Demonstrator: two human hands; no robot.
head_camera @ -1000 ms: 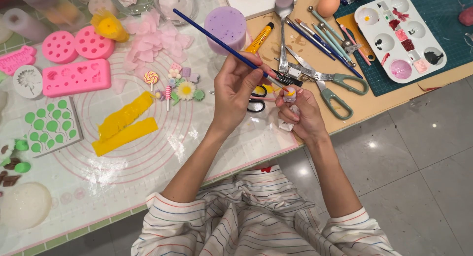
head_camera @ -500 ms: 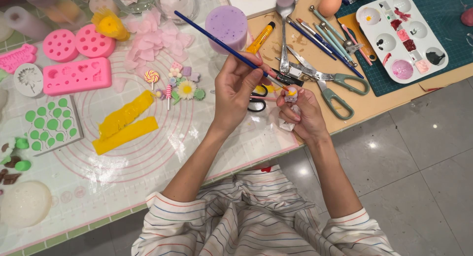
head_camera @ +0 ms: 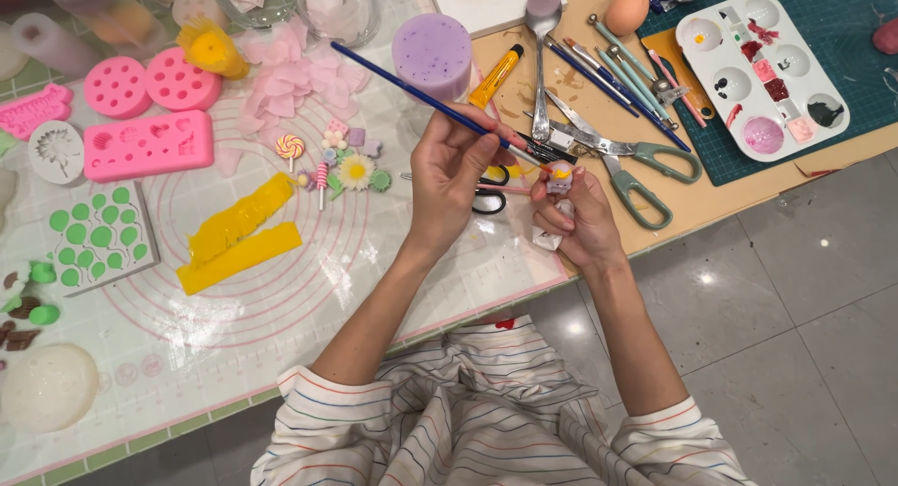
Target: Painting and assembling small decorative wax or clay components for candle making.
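Wooden table (head_camera: 748, 201), landmark: white silicone mat (head_camera: 281, 299) with pink concentric rings covering its left part. On the mat: two yellow strips (head_camera: 238, 233) near centre, pink moulds (head_camera: 148, 145) toward the far-left edge. Right of the mat, on bare wood: green-handled scissors (head_camera: 645, 173), then a white paint palette (head_camera: 762, 70) on a green cutting mat (head_camera: 842, 18).

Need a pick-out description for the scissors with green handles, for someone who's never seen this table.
Start at the white paint palette on the dark green cutting mat, top right. Left of it lies a fan of thin brushes and tools. The scissors lie just below them on the bare wood, near the right hand. They are the only thing there with sage-green loop handles.
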